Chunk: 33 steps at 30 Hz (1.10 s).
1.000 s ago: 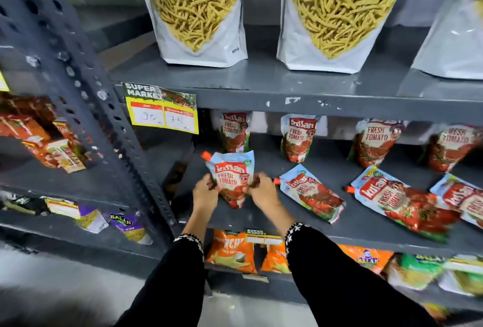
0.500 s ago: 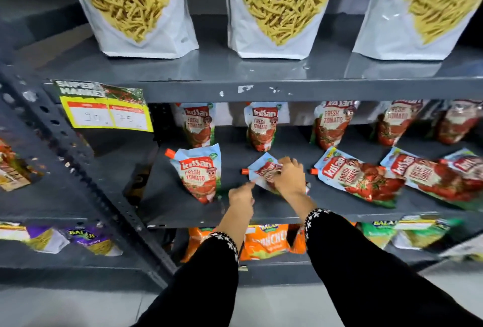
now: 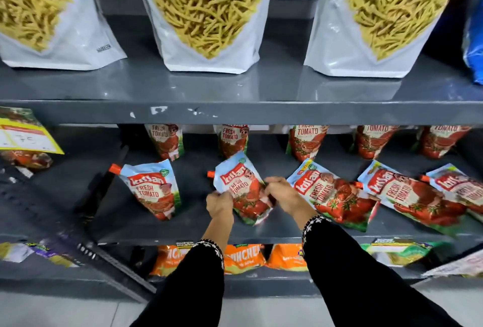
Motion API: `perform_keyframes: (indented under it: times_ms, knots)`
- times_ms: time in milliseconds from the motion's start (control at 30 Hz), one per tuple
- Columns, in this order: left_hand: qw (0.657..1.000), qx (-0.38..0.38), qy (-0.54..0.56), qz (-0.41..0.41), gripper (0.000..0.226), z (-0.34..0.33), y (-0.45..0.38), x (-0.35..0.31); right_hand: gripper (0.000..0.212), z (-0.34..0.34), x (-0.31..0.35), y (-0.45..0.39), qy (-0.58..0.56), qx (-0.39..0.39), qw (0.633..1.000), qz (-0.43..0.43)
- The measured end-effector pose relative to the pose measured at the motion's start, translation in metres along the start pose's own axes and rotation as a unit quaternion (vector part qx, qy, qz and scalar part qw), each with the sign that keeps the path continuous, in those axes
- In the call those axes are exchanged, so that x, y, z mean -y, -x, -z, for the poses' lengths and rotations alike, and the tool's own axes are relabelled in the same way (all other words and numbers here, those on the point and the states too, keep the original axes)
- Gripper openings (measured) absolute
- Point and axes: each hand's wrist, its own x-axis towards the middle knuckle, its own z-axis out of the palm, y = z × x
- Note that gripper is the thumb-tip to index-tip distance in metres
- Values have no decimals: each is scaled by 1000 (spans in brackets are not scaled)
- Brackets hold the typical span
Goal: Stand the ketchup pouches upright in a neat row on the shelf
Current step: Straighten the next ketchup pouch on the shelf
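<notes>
On the grey middle shelf (image 3: 261,231) I hold a ketchup pouch (image 3: 240,188) tilted up off its back, orange cap at its upper left. My left hand (image 3: 219,202) grips its left edge and my right hand (image 3: 282,193) grips its right edge. To the left, one pouch (image 3: 153,190) stands upright at the front. To the right, three pouches lie flat: the nearest (image 3: 334,196), another (image 3: 410,196), and one at the frame edge (image 3: 460,188). Several more pouches stand in a back row (image 3: 305,141), their tops hidden by the shelf above.
The upper shelf (image 3: 235,112) carries large white bags of yellow sticks (image 3: 209,12). A yellow price tag (image 3: 23,135) hangs at the left. A perforated grey upright (image 3: 86,253) slants across the lower left. Orange snack packs (image 3: 243,257) fill the shelf below.
The flat second pouch has been lifted toward upright and both hands now grip its sides. The view has shifted right, so the first standing pouch sits further left.
</notes>
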Motion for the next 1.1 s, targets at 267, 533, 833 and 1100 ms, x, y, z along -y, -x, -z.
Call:
perform_keyframes:
  times_ms: [267,533,833,1100]
  knots:
    - [950,65,-66,-297,19,13,12,-22,50,-2,-7,5,-92,15,990,104]
    - [968,-10,25,-248,23,11,53,0,44,9,-34,14,-38,-106,988,107]
    - [995,58,21,-77,31,-64,114,38,39,100,-41,32,195,-267,926,182]
    - [990,121,-30,70,51,-143,106,36,40,190,-46,-5,393,-114,912,37]
